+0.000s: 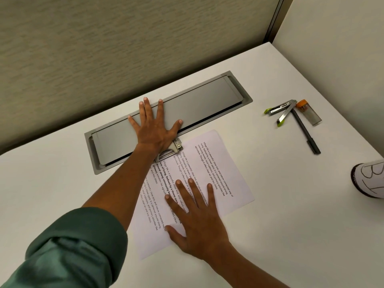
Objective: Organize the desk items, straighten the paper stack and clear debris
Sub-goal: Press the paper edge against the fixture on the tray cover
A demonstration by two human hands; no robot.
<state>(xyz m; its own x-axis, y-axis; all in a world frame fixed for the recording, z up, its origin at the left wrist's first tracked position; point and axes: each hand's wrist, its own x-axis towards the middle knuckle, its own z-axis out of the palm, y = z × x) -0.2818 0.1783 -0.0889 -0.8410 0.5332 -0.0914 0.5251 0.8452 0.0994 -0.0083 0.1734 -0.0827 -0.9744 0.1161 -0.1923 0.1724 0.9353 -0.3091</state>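
Observation:
A stack of printed paper sheets (pixel 216 169) lies fanned and skewed on the white desk (pixel 291 204), under a metal clip (pixel 173 149) at its top edge. My right hand (pixel 199 217) lies flat on the lower sheets, fingers spread. My left hand (pixel 154 125) is spread flat on the grey cable-tray lid (pixel 197 107), its heel over the clip. At the back right lie an opened stapler with green tips (pixel 280 112), a dark pen (pixel 305 132) and a clear case with an orange cap (pixel 308 113).
A white cup with black markings (pixel 369 179) stands at the right edge. Fabric partition panels (pixel 104 48) rise behind the desk and along the right side. A green rolled sleeve (pixel 68 248) covers my left forearm.

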